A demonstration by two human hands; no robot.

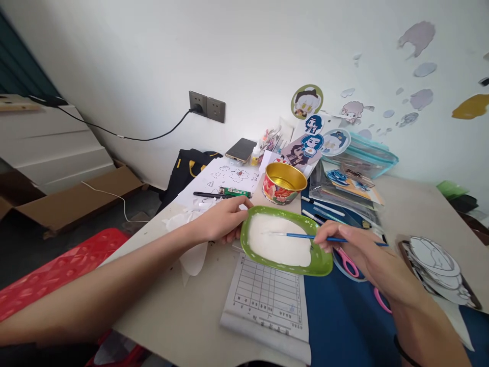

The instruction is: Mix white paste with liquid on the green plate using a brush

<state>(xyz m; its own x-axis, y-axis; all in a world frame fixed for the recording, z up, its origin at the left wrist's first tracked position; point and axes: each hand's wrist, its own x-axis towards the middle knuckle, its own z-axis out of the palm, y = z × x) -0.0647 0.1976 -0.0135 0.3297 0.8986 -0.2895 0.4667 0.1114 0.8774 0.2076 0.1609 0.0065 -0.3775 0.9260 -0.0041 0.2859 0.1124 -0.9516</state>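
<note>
My left hand point(229, 219) grips the left rim of a green tray point(324, 264), its thumb near the upper corner and some fingers hidden beneath. White paint or a similar white coating point(280, 250) covers most of the tray's inside. Between the fingers of my right hand point(338, 237) is a thin blue paintbrush point(301, 235), its whitened tip over the white area. Whether the bristles touch it I cannot tell. Below the tray lies a printed form pad point(267, 300). Behind it stands a floral tin point(284, 184) with a gold inside.
Pink-handled scissors point(348, 262) lie under my right hand on a blue mat point(340, 326). Crumpled white paper point(194, 255) is by my left wrist. Pens point(324, 210), a phone point(241, 149) and a teal pouch point(374, 155) sit farther back. Paper cutouts point(435, 260) are stacked at right.
</note>
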